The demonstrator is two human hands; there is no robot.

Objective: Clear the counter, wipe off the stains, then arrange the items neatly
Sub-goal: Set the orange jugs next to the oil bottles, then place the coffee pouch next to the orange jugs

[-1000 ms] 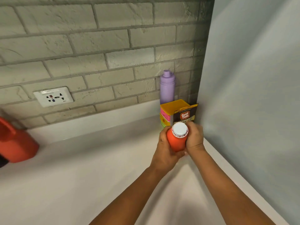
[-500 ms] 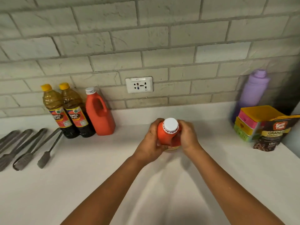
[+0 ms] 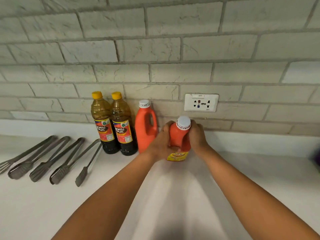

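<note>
Both hands hold an orange jug (image 3: 179, 139) with a white cap and a yellow label, upright near the back of the white counter (image 3: 173, 196). My left hand (image 3: 160, 144) grips its left side and my right hand (image 3: 197, 136) grips its right side. A second orange jug (image 3: 146, 126) of the same kind stands just to the left against the wall. Whether the held jug touches the counter I cannot tell.
Two dark sauce bottles with yellow caps (image 3: 103, 123) (image 3: 123, 125) stand left of the jugs by the brick wall. Several metal tongs (image 3: 57, 158) and a fork (image 3: 5, 166) lie in a row at the left. A wall socket (image 3: 201, 103) sits above the jug.
The view swung left from the right corner, and both hands carried the orange jug leftward toward the second jug. The purple bottle and the boxes have left the view.
</note>
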